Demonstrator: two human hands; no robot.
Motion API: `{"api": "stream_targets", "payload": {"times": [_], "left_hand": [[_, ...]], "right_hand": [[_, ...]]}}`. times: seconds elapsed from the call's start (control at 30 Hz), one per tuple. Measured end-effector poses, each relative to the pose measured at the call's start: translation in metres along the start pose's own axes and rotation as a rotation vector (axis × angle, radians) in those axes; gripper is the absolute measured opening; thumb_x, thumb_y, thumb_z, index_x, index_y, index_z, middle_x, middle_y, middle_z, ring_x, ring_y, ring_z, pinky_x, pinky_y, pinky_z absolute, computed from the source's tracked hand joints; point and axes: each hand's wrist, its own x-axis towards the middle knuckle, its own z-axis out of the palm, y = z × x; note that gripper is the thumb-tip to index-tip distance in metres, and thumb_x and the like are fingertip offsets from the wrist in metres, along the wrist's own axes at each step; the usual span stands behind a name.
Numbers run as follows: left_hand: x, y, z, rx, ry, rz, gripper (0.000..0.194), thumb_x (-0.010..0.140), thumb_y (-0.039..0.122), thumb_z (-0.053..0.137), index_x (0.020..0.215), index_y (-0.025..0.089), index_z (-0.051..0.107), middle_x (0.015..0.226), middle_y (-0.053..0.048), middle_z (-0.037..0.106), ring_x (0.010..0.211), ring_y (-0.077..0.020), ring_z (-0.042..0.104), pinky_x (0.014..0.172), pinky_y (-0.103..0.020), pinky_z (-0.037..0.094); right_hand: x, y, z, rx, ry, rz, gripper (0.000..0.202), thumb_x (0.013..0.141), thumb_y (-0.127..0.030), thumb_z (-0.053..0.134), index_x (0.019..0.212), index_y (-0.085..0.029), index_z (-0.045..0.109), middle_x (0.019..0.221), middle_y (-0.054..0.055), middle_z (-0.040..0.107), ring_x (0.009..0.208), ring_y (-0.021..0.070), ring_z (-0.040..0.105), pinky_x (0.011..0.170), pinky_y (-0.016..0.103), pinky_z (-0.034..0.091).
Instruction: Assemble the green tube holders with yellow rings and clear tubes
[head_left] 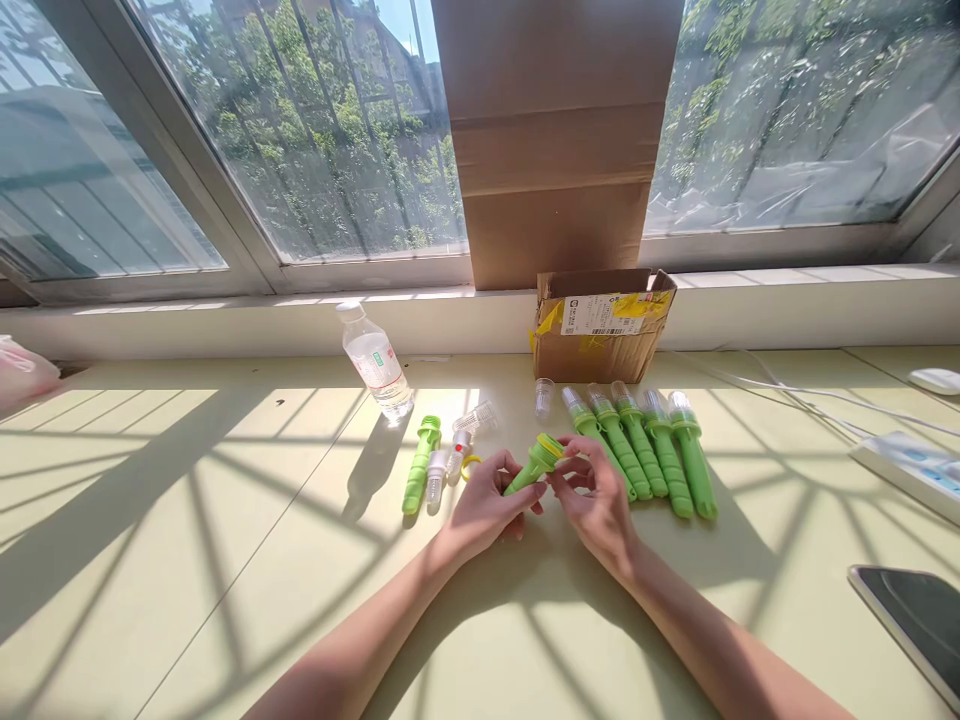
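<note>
My left hand is closed around a green plastic handle, tilted with its wide end up to the right. Around that end sits a yellow ring, pinched at its edge by the fingers of my right hand. Left of my hands lie another green handle, a small clear-and-white piece, a similar piece with a red spot, a loose yellow ring and a clear cover. Several green handles with clear tops lie in a row to the right.
A clear cup stands before an open cardboard box. A water bottle stands at the back left. To the right are a power strip, white cables and a phone. Windows line the back.
</note>
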Motion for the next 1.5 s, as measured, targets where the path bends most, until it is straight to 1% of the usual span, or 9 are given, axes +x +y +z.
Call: {"api": "stream_targets", "payload": {"times": [0.1,0.3,0.47,0.67,0.87,1.0,1.1,1.23,1.5], "left_hand": [[0.001,0.001,0.0,-0.028,-0.01,-0.019,0.042,0.077,0.052,0.073,0.078,0.021,0.046,0.074,-0.002,0.073,0.046,-0.0125,0.062,0.038,-0.019,0.035],[0.0,0.007,-0.001,-0.052,-0.097,0.006,0.041,0.078,0.057,0.07,0.081,0.017,0.061,0.075,-0.005,0.073,0.056,-0.0153,0.066,0.047,-0.023,0.044],[-0.004,0.009,0.001,0.057,-0.096,0.04,0.044,0.088,0.057,0.056,0.07,0.017,0.062,0.057,0.001,0.06,0.051,-0.0121,0.055,0.05,-0.023,0.041],[-0.002,0.003,0.001,0.093,-0.088,0.093,0.046,0.092,0.056,0.049,0.067,0.018,0.055,0.053,0.003,0.052,0.045,-0.0096,0.046,0.048,-0.024,0.034],[0.0,-0.001,0.0,0.062,-0.046,0.047,0.03,0.081,0.045,0.069,0.083,0.02,0.053,0.054,0.007,0.054,0.038,-0.0074,0.041,0.039,-0.021,0.03],[0.001,-0.004,0.0,0.023,-0.016,0.031,0.034,0.078,0.042,0.073,0.083,0.022,0.046,0.063,0.006,0.064,0.036,-0.0068,0.045,0.037,-0.02,0.033],[0.003,-0.005,0.0,0.006,-0.016,0.029,0.034,0.078,0.044,0.073,0.079,0.02,0.05,0.07,0.001,0.07,0.041,-0.0103,0.056,0.038,-0.021,0.037],[0.004,-0.004,-0.001,-0.009,-0.003,0.063,0.031,0.077,0.044,0.074,0.075,0.016,0.06,0.067,-0.001,0.068,0.051,-0.013,0.063,0.046,-0.022,0.045],[-0.001,0.005,-0.002,0.044,-0.102,0.068,0.038,0.087,0.052,0.061,0.08,0.015,0.07,0.06,-0.001,0.064,0.059,-0.0145,0.063,0.053,-0.022,0.044]], "right_hand": [[0.0,-0.001,0.0,0.021,-0.013,0.011,0.013,0.089,-0.03,0.06,0.096,-0.026,0.05,0.117,0.006,0.06,0.074,0.0168,0.069,0.058,0.032,0.058],[0.001,0.002,0.001,-0.026,0.017,0.01,0.013,0.089,-0.032,0.059,0.096,-0.026,0.05,0.116,0.007,0.062,0.071,0.017,0.066,0.057,0.034,0.057],[0.002,0.009,0.001,-0.092,0.005,0.004,0.013,0.088,-0.027,0.056,0.099,-0.026,0.048,0.117,0.005,0.064,0.066,0.0143,0.064,0.055,0.03,0.054],[0.001,0.012,0.002,-0.117,-0.009,-0.022,0.018,0.087,-0.027,0.057,0.102,-0.025,0.046,0.12,0.008,0.062,0.07,0.0149,0.065,0.053,0.029,0.053],[-0.001,0.003,0.003,-0.068,-0.006,-0.023,0.016,0.087,-0.025,0.058,0.098,-0.027,0.047,0.119,0.011,0.062,0.07,0.0192,0.066,0.051,0.034,0.055],[0.0,-0.001,0.003,-0.052,0.004,0.012,0.017,0.085,-0.026,0.06,0.096,-0.026,0.047,0.119,0.011,0.062,0.069,0.0191,0.067,0.049,0.033,0.056],[0.0,-0.001,0.003,-0.058,0.002,0.009,0.017,0.084,-0.025,0.06,0.096,-0.024,0.047,0.119,0.009,0.062,0.069,0.0175,0.068,0.049,0.031,0.055],[0.0,0.0,0.003,-0.07,0.005,0.014,0.018,0.083,-0.025,0.06,0.097,-0.024,0.048,0.115,0.007,0.064,0.07,0.0166,0.068,0.052,0.03,0.056],[-0.001,0.006,0.003,-0.088,0.018,0.001,0.018,0.086,-0.025,0.058,0.1,-0.025,0.047,0.119,0.008,0.062,0.074,0.018,0.069,0.054,0.032,0.057]]}}
